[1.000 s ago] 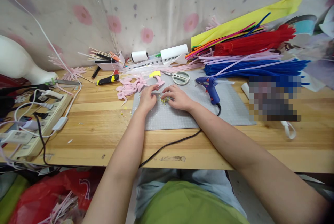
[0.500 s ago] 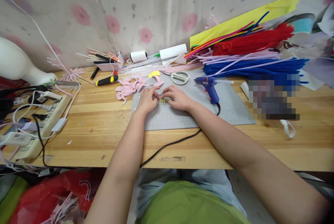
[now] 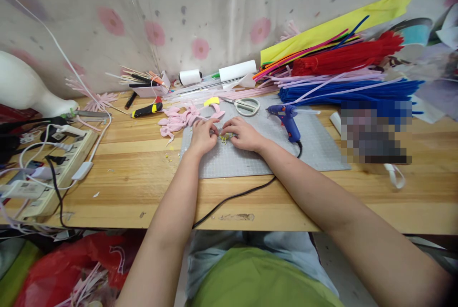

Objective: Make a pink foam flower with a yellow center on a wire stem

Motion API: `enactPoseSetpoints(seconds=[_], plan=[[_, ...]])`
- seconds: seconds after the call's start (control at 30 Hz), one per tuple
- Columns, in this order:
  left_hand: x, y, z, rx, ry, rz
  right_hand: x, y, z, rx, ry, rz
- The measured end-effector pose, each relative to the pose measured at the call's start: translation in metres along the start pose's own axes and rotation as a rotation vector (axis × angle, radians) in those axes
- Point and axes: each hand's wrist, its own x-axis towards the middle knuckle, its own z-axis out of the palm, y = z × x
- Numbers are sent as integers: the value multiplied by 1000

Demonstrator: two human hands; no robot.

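Note:
Between my two hands, low over the grey cutting mat (image 3: pixel 246 164), is a small yellow fringed strip (image 3: pixel 223 140) with thin strands. My left hand (image 3: pixel 204 136) has its fingers curled and pinched at the strip's left end. From the other side my right hand (image 3: pixel 245 135) bends its fingertips onto it, and some yellow shows under them. The fingers hide most of the strip. Pink petal-like pieces (image 3: pixel 179 120) lie just beyond my left hand. Scissors with pale handles (image 3: pixel 247 106) rest behind my right hand.
A blue glue gun (image 3: pixel 286 121) lies on the mat's right, its black cord (image 3: pixel 232 198) running to the table's front edge. Behind are red (image 3: pixel 343 58) and blue pipe cleaners (image 3: pixel 350 91). A utility knife (image 3: pixel 146 110) and a power strip (image 3: pixel 67 168) are at left.
Both hands stay in nearly the same place around the yellow strip, with only tiny finger shifts. Nothing on the table has visibly moved.

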Motion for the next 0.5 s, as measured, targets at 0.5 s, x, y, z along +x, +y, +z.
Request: enactPoseSetpoints(seconds=[0.5], plan=[[-5,6,-1,-79,-166,-8,0,0,0,22,14,0]])
